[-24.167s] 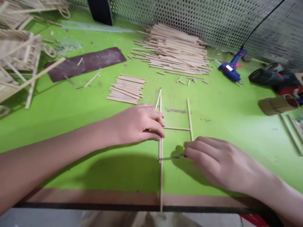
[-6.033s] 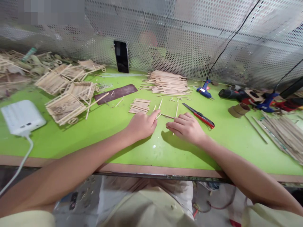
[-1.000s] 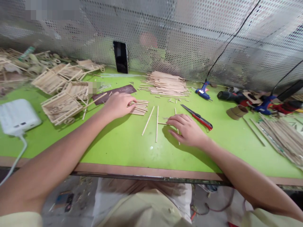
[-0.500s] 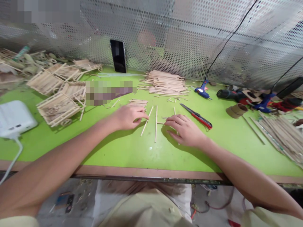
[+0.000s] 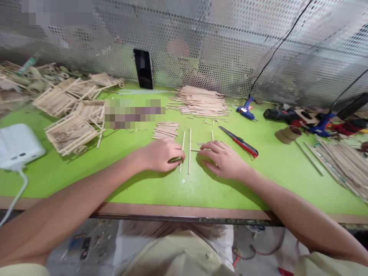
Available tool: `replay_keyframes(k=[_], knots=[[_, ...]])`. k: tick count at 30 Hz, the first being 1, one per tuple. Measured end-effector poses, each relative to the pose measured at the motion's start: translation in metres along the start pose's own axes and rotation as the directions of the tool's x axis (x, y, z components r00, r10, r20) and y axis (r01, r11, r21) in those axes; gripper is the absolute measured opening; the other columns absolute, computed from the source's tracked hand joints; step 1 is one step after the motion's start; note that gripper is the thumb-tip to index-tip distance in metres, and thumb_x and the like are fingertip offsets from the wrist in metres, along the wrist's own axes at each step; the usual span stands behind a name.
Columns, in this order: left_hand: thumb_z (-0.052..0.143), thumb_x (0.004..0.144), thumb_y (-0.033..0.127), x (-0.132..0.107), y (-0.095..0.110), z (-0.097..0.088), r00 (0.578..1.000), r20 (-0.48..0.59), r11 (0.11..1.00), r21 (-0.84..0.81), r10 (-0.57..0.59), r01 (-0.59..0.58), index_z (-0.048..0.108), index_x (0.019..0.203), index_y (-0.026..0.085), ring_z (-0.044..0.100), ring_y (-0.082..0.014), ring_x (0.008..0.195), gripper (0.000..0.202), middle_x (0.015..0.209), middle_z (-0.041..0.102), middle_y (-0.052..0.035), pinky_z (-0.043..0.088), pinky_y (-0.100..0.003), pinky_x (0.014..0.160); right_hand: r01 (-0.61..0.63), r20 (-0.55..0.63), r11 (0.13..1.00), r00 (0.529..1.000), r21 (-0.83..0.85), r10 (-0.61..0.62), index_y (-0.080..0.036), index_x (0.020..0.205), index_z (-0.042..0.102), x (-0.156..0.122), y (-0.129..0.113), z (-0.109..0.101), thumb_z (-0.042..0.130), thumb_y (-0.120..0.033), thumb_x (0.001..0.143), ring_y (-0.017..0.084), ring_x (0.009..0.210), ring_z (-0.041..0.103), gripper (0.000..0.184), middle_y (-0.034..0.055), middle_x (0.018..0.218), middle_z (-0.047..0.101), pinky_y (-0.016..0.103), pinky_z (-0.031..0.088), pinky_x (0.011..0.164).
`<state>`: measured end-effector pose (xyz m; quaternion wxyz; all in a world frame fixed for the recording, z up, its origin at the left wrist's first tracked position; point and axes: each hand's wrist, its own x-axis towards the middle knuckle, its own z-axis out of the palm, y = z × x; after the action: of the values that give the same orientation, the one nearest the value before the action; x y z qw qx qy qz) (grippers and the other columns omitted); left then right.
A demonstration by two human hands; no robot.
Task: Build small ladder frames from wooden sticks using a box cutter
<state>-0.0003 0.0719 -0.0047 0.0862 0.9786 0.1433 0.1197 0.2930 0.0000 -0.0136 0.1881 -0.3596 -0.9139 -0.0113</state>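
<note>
My left hand (image 5: 165, 155) has thumb and forefinger closed on a thin wooden stick (image 5: 183, 140), lying nearly upright in view. Just right of it, and apart, is a parallel wooden stick (image 5: 189, 147). A short crosspiece (image 5: 195, 150) runs from that one toward the fingertips of my right hand (image 5: 222, 159). My right hand rests over another long stick (image 5: 212, 134), its fingers spread and curved, with a gap at the thumb; the hand hides most of this stick. A small bundle of short sticks (image 5: 166, 130) lies beyond my left hand.
A utility knife (image 5: 240, 142) lies right of my right hand. Farther back are a stick pile (image 5: 201, 101), a blue glue gun (image 5: 245, 109) and a leaning phone (image 5: 143, 69). Small wooden carts (image 5: 71, 132) and a white box (image 5: 20, 143) stand left; flat strips (image 5: 342, 163) lie right.
My left hand has come nearer to me and slightly right, turning its stick from slanted to almost parallel with the middle stick. My right hand has barely moved.
</note>
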Motion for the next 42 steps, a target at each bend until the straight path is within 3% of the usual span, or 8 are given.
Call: replay_keyframes(k=[4, 17, 23, 26, 29, 34, 37, 42], knots=[[0.063, 0.090, 0.014, 0.000, 0.003, -0.001, 1.000, 0.023, 0.998, -0.060, -0.015, 0.017, 0.078, 0.096, 0.022, 0.069, -0.0200, 0.081, 0.018, 0.090, 0.080, -0.0009, 0.046, -0.034, 0.078, -0.007, 0.015, 1.000, 1.000, 0.006, 0.007, -0.020, 0.121, 0.075, 0.000, 0.000, 0.000, 0.050, -0.031, 0.113, 0.029, 0.116, 0.068, 0.028, 0.0145, 0.126, 0.076, 0.047, 0.056, 0.101], [0.059, 0.078, 0.012, 0.003, 0.013, 0.009, 0.995, 0.087, 0.998, -0.028, -0.050, 0.053, 0.066, 0.073, 0.021, 0.055, -0.0183, 0.062, 0.013, 0.068, 0.068, -0.0006, 0.042, -0.036, 0.076, 0.014, 0.026, 1.000, 1.000, -0.015, -0.014, -0.018, 0.122, 0.074, 0.001, -0.001, 0.000, 0.050, -0.031, 0.114, 0.029, 0.117, 0.069, 0.029, 0.0148, 0.125, 0.076, 0.045, 0.055, 0.101], [0.058, 0.082, 0.013, 0.003, 0.012, 0.008, 0.996, 0.070, 0.998, -0.030, -0.057, 0.060, 0.068, 0.076, 0.022, 0.062, -0.0201, 0.068, 0.014, 0.073, 0.072, -0.0016, 0.043, -0.036, 0.076, 0.029, 0.040, 0.999, 0.999, -0.042, -0.027, -0.018, 0.122, 0.074, 0.001, 0.001, -0.001, 0.049, -0.032, 0.114, 0.030, 0.117, 0.069, 0.030, 0.0142, 0.126, 0.077, 0.044, 0.055, 0.098], [0.060, 0.090, 0.022, 0.004, 0.014, 0.005, 0.987, 0.062, 0.988, 0.044, -0.151, 0.148, 0.070, 0.085, 0.021, 0.061, -0.0207, 0.066, 0.011, 0.072, 0.072, -0.0023, 0.042, -0.036, 0.073, 0.027, 0.037, 0.998, 0.999, -0.048, -0.025, -0.017, 0.123, 0.074, 0.001, 0.001, -0.001, 0.050, -0.032, 0.114, 0.029, 0.116, 0.068, 0.031, 0.0141, 0.125, 0.077, 0.044, 0.054, 0.097], [0.060, 0.098, 0.037, 0.006, 0.016, 0.003, 0.963, 0.078, 0.956, 0.166, -0.258, 0.243, 0.070, 0.083, 0.020, 0.059, -0.0219, 0.062, 0.025, 0.067, 0.068, -0.0046, 0.039, -0.035, 0.067, 0.010, 0.031, 0.998, 0.999, -0.057, -0.008, -0.016, 0.123, 0.074, 0.001, 0.000, -0.001, 0.050, -0.032, 0.113, 0.029, 0.115, 0.068, 0.030, 0.0130, 0.123, 0.078, 0.043, 0.052, 0.096], [0.051, 0.102, 0.027, 0.007, 0.014, 0.004, 0.955, 0.133, 0.956, 0.168, -0.265, 0.242, 0.070, 0.074, 0.020, 0.058, -0.0199, 0.058, 0.035, 0.063, 0.068, -0.0045, 0.036, -0.034, 0.062, -0.157, 0.027, 0.977, 0.986, -0.142, 0.162, -0.017, 0.108, 0.076, 0.003, -0.002, -0.002, 0.051, -0.032, 0.111, 0.028, 0.097, 0.070, 0.029, 0.0117, 0.105, 0.080, 0.041, 0.049, 0.087], [0.052, 0.099, 0.025, 0.005, 0.011, 0.006, 0.962, 0.121, 0.964, 0.136, -0.243, 0.226, 0.069, 0.069, 0.020, 0.058, -0.0177, 0.056, 0.035, 0.060, 0.067, -0.0028, 0.035, -0.032, 0.060, -0.331, 0.077, 0.918, 0.932, -0.217, 0.354, -0.018, 0.097, 0.074, 0.005, -0.002, -0.003, 0.054, -0.033, 0.109, 0.026, 0.084, 0.070, 0.027, 0.0093, 0.088, 0.079, 0.040, 0.047, 0.083], [0.057, 0.096, 0.024, 0.002, 0.007, 0.006, 0.976, 0.067, 0.972, 0.126, -0.206, 0.196, 0.066, 0.063, 0.020, 0.052, -0.0155, 0.051, 0.034, 0.054, 0.062, -0.0003, 0.033, -0.031, 0.059, -0.417, 0.138, 0.852, 0.868, -0.316, 0.476, -0.019, 0.112, 0.073, 0.008, -0.003, -0.006, 0.058, -0.033, 0.107, 0.027, 0.080, 0.072, 0.021, 0.0080, 0.081, 0.079, 0.040, 0.046, 0.083]])
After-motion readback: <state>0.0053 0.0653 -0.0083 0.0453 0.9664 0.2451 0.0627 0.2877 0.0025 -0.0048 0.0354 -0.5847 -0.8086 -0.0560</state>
